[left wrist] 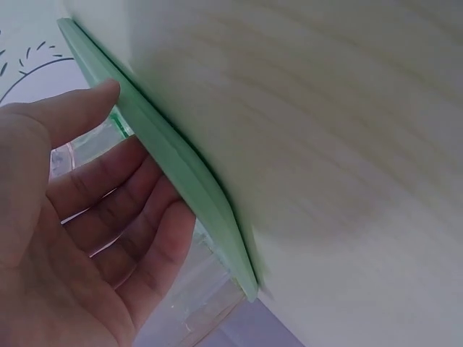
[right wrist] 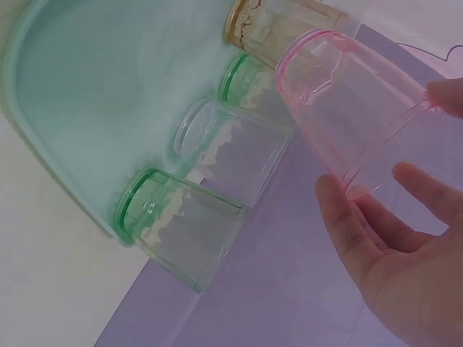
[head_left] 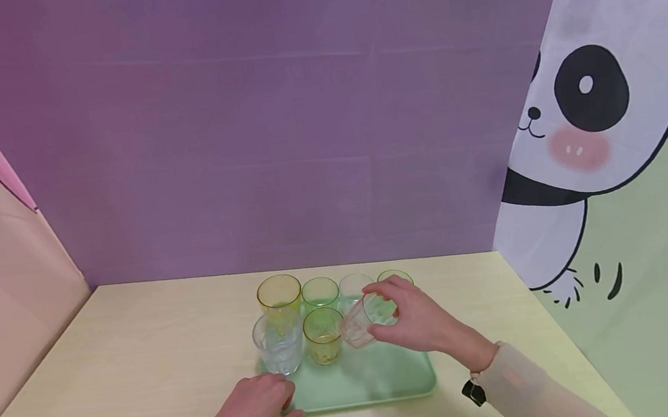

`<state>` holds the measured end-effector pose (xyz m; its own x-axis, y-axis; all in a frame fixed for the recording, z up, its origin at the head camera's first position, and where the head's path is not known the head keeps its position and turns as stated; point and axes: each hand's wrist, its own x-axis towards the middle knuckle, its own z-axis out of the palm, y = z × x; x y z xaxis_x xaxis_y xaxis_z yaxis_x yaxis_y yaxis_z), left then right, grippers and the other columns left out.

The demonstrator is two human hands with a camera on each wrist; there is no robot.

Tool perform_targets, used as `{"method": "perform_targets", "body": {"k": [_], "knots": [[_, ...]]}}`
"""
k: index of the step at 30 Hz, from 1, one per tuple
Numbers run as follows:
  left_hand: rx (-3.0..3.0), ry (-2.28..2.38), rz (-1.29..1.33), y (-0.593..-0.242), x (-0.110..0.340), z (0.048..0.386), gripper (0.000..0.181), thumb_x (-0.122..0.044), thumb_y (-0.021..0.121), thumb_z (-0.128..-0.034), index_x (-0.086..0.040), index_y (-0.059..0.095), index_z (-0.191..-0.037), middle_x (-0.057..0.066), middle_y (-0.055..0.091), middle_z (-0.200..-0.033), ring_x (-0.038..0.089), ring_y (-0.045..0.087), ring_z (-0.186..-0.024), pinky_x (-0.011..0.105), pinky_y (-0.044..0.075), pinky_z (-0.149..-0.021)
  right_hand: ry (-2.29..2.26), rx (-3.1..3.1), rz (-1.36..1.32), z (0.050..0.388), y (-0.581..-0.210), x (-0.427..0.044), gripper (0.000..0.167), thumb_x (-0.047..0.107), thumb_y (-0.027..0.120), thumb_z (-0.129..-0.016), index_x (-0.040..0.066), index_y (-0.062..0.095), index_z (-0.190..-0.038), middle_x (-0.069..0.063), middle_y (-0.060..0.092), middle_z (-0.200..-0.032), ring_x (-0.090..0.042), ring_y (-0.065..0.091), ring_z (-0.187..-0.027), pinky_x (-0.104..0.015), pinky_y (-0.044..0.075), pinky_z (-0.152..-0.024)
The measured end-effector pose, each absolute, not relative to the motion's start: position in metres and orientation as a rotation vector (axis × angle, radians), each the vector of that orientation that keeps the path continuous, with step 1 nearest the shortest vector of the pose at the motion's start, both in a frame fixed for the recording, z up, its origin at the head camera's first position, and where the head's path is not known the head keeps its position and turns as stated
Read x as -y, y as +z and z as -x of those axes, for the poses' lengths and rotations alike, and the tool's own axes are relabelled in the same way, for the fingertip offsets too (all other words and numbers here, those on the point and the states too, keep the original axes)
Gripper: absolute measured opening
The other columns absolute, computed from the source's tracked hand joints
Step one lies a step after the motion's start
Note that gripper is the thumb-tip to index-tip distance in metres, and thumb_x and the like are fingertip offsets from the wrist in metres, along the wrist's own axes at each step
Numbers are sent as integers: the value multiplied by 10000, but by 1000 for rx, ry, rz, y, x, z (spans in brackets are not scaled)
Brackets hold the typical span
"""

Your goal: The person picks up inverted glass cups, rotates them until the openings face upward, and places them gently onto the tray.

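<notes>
My right hand (head_left: 418,315) pinches a pink-tinted clear glass (head_left: 356,325) near its rim, thumb on one side and fingers on the other. The glass is tilted above the green tray (head_left: 364,382), just right of a yellow glass (head_left: 325,342). In the right wrist view its base (right wrist: 289,61) points away from the hand. My left hand (head_left: 254,407) holds the tray's front left corner; in the left wrist view the thumb overlaps the tray rim (left wrist: 181,163) and the fingertips go behind it. Close to that hand stands a clear glass (head_left: 280,350).
Along the tray's back stand an amber glass (head_left: 278,292), a green glass (head_left: 320,293), a clear glass (head_left: 355,284) and another green glass (head_left: 395,277). The tray lies on a pale wooden table (head_left: 159,349). A purple backdrop (head_left: 272,140) rises behind the table.
</notes>
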<state>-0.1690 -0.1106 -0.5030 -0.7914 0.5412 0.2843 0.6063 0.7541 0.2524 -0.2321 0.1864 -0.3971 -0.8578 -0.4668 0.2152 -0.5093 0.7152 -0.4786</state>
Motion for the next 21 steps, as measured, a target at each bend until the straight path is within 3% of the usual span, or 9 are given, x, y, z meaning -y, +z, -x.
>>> {"method": "perform_targets", "body": {"k": [11, 21], "knots": [[2740, -436, 945, -507, 106, 170, 367, -276, 798, -802, -237, 475, -634, -181, 379, -643, 25, 405, -588, 284, 374, -517, 620, 2868, -764, 237, -391, -184, 539, 316, 697, -813, 146, 650, -1322, -39, 581, -1240, -218, 541, -1164, -441, 492, -941], [2767, -385, 949, -505, 103, 169, 375, -285, 798, -823, -228, 477, -639, -156, 404, -649, 43, 425, -590, 307, 404, -526, 510, 2892, -737, 239, -387, -181, 533, 346, 682, -829, 170, 658, -1332, 2, 565, -1206, -218, 532, -1149, -410, 503, -835]]}}
